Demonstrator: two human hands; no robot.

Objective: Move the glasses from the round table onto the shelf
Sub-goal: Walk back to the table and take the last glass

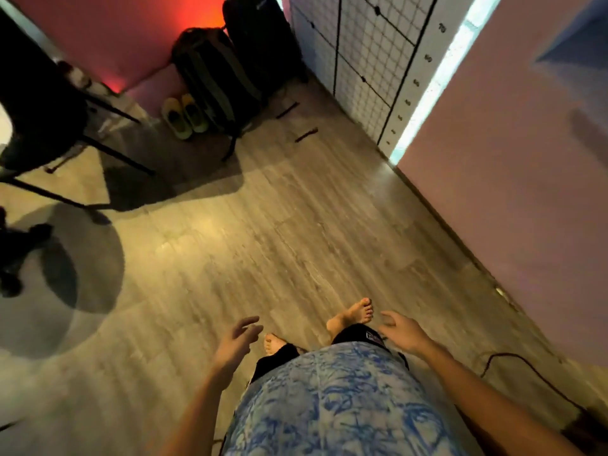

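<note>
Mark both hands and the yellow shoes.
left hand (237,339), head view, on the back of the hand
right hand (403,330), head view, on the back of the hand
yellow shoes (186,116), head view, where the two shoes meet

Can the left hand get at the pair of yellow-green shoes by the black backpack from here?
Probably not. The left hand hangs open and empty near the waist, while the yellow-green shoes sit far across the wood-look floor; walking over comes first.
</note>
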